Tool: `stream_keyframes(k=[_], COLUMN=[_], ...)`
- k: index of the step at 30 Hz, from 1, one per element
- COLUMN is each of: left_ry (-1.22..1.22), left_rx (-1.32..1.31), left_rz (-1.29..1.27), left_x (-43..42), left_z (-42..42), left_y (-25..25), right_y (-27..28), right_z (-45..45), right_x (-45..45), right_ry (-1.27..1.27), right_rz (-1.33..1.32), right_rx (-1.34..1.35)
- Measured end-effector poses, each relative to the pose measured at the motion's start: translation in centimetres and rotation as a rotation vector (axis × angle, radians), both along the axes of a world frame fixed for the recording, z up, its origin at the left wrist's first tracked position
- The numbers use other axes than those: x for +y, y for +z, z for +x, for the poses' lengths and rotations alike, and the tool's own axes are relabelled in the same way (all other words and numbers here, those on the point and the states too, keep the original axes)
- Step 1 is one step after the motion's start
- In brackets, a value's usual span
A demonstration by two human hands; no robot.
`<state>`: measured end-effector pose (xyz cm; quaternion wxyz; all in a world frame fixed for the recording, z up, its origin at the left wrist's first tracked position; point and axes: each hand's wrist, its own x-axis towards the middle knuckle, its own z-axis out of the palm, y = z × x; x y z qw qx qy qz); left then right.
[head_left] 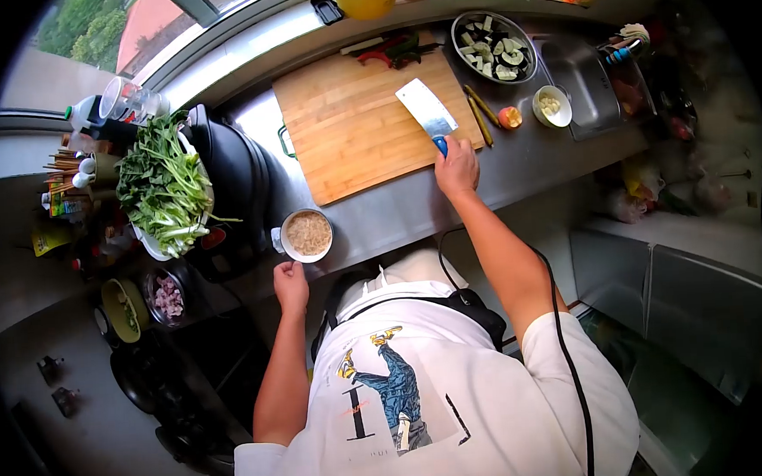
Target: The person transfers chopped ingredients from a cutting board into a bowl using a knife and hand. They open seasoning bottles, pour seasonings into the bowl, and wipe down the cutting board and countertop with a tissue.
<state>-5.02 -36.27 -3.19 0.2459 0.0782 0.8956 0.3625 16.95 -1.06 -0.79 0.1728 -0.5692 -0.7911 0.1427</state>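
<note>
My right hand (457, 167) is closed around the blue handle of a cleaver (427, 106). Its broad blade lies on or just over the right part of a wooden cutting board (350, 145); I cannot tell if it touches. By the counter's front edge, my left hand (291, 286) is curled closed, right below a white bowl (307, 236) of pale brownish food. Whether it touches the bowl is unclear, and the inside of its fingers is hidden. Red and green peppers (393, 52) lie along the board's back edge.
Right of the board are a metal bowl of cut eggplant (493, 48), thin brown sticks (479, 115), a reddish round item (510, 117), a small bowl of garlic (552, 106) and a sink (581, 81). Leafy greens (167, 180) stand left beside a black appliance (231, 164).
</note>
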Motion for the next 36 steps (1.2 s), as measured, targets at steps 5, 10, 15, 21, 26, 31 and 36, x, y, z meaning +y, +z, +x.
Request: stream_keyframes(k=[5, 10, 15, 21, 26, 31, 36], left_ry=[0.178, 0.371, 0.457, 0.429, 0.267, 0.201, 0.222], left_rx=[-0.545, -0.602, -0.501, -0.381, -0.375, -0.417, -0.435], left_rz=[0.074, 0.155, 0.053, 0.036, 0.085, 0.167, 0.151], left_x=[1.3, 2.9, 4.5, 8.7, 15.9, 23.7, 27.0], left_z=[1.0, 1.8, 2.0, 3.0, 2.0, 0.3, -0.2], left_y=[0.5, 0.2, 1.0, 4.3, 5.4, 5.0, 2.8], right_y=[-1.5, -2.0, -3.0, -3.3, -2.9, -1.4, -0.6], right_z=[1.5, 3.5, 5.2, 5.5, 5.7, 6.3, 7.1], right_x=[2.7, 4.5, 6.6, 7.7, 8.2, 8.2, 8.7], right_ry=[0.049, -0.010, 0.006, 0.151, 0.210, 0.182, 0.186], right_rz=[-0.068, -0.162, -0.218, -0.269, -0.364, -0.365, -0.336], right_rx=[0.002, 0.018, -0.005, 0.048, 0.083, 0.103, 0.164])
